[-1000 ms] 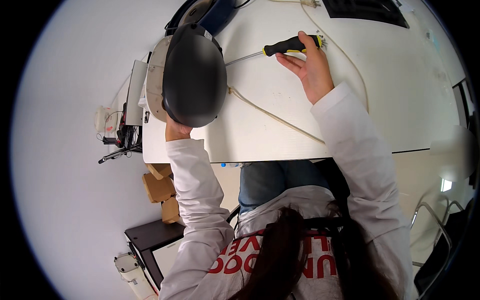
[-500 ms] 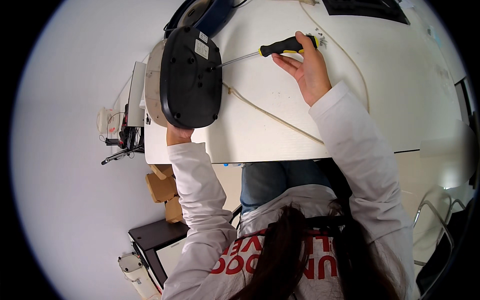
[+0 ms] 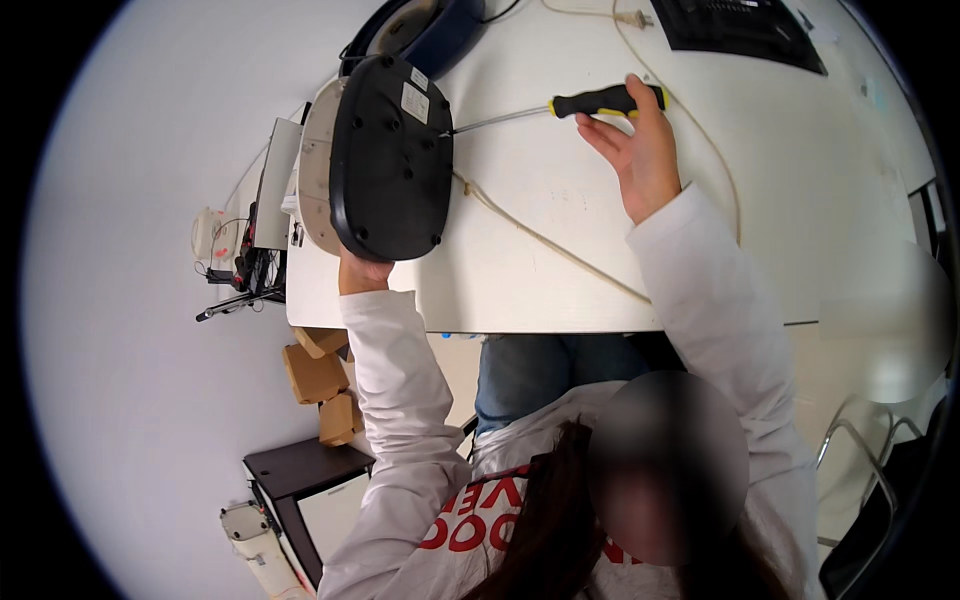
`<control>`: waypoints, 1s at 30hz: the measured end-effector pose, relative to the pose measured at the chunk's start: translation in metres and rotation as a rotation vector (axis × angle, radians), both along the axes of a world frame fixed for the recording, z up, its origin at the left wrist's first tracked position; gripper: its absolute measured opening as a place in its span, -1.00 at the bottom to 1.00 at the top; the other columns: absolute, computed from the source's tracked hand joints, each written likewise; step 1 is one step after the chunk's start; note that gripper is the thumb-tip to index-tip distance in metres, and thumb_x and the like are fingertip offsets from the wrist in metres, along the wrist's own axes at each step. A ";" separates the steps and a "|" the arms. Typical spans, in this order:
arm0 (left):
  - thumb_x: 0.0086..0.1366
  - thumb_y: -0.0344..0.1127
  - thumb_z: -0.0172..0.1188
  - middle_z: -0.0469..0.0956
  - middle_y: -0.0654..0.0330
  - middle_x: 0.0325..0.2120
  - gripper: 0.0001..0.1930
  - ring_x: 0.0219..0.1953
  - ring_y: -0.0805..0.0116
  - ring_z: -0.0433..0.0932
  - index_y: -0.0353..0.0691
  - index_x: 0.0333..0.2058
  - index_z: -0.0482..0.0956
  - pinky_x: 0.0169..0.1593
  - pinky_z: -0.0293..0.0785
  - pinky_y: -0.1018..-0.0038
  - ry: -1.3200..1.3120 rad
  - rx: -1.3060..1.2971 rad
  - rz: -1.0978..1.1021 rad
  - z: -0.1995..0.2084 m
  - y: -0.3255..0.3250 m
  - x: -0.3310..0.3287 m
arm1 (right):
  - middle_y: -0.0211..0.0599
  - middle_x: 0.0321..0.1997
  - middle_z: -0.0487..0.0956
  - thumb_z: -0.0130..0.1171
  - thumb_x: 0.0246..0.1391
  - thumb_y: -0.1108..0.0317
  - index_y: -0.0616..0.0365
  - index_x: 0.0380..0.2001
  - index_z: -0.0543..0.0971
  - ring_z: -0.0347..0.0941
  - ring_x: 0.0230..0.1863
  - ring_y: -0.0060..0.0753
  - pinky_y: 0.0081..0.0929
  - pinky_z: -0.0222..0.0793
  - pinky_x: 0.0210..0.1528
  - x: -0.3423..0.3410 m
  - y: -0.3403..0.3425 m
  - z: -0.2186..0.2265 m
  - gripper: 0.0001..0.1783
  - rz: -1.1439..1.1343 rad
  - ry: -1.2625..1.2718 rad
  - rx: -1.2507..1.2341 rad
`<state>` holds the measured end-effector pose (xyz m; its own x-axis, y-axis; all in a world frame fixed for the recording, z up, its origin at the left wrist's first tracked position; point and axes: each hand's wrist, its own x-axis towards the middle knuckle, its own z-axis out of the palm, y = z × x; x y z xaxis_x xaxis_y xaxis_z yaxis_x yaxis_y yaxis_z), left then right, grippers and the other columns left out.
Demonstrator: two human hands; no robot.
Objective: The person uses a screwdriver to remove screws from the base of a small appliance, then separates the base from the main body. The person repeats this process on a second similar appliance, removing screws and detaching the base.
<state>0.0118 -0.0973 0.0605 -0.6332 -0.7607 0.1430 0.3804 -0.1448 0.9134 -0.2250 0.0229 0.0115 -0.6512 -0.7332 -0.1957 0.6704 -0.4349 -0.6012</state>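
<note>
My left hand [image 3: 366, 270] grips the lower end of an appliance with a black oval base [image 3: 395, 195] and a translucent pale body [image 3: 318, 165]. The unit is tilted so that its underside, with round feet and screw holes, faces right. Its far side and most of my left fingers are hidden. Closed around the black and yellow handle of a screwdriver [image 3: 605, 102] is my right hand [image 3: 640, 150]. The metal shaft points left, its tip by the base's right edge. Something small and shiny shows at the tip, possibly a screw.
A dark blue round container [image 3: 430, 40] stands behind the appliance. A beige cord [image 3: 560, 242] crosses the white table [image 3: 540, 290], and a plug [image 3: 635, 18] lies at the back. A black panel [image 3: 745, 35] is at the far right. Cardboard boxes [image 3: 318, 375] are left below the table.
The screwdriver has moved right, its tip shifting from a hole in the base to near its right edge. The appliance appears slightly farther right, while the whole view has shifted a little.
</note>
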 end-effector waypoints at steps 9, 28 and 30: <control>0.25 -0.23 0.02 0.43 0.15 -0.02 -0.58 0.00 0.33 0.43 -0.26 0.05 0.34 0.03 0.39 0.44 -0.001 0.242 0.196 -0.019 -0.017 0.037 | -0.20 -0.23 0.46 0.04 0.10 0.09 0.24 -0.14 0.31 0.50 -0.24 -0.17 -0.40 0.44 -0.15 -0.019 0.023 0.016 -0.56 -0.207 0.133 -0.038; 0.21 -0.31 -0.05 0.31 0.02 0.08 -0.53 0.13 0.24 0.28 -0.40 0.08 0.27 0.16 0.14 0.43 -0.438 -0.627 0.646 0.060 0.049 0.019 | -0.01 -0.17 0.43 -0.05 0.16 0.13 0.33 -0.11 0.28 0.50 -0.20 -0.17 -0.49 0.46 -0.10 -0.056 0.120 0.020 -0.56 -0.318 0.473 0.188; 0.20 -0.37 -0.04 0.33 0.01 0.05 -0.58 0.12 0.22 0.28 -0.37 0.04 0.32 0.16 0.14 0.38 -0.424 -0.815 0.831 0.060 0.062 0.008 | -0.02 -0.17 0.44 -0.06 0.17 0.13 0.32 -0.10 0.29 0.50 -0.19 -0.18 -0.50 0.45 -0.10 -0.056 0.120 0.018 -0.56 -0.338 0.437 0.173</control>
<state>0.0200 -0.0349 0.1210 -0.1130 -0.7390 0.6642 -0.2627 0.6669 0.6973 -0.2811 0.1434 0.0294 -0.8911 -0.4516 0.0455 0.1847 -0.4523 -0.8725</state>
